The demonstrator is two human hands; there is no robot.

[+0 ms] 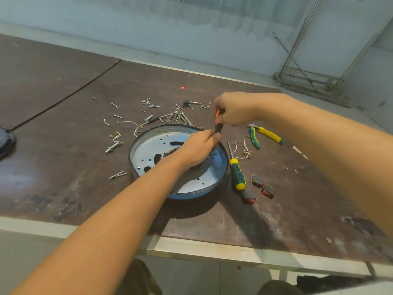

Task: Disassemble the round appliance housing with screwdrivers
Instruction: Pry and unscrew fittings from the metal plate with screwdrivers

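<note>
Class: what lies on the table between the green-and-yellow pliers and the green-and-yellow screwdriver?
In the head view, a small tangle of white wires lies between the pliers and the screwdriver.

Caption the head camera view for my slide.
Right hand and left hand hold an orange-and-black screwdriver over the round housing; green screwdriver, pliers and screws lie nearby.

The left hand (pixel 196 145) and its forearm cover the middle of the round housing (pixel 148 150), so the parts there are out of sight. The right hand (pixel 234 109) wraps most of the orange-and-black screwdriver (pixel 217 122). Its shaft and tip are lost inside the left hand's grip. A dark object (pixel 6 141) on the bench (pixel 63 145) is cut off by the left edge. A red scrap (pixel 183 87) is too small to identify.
</note>
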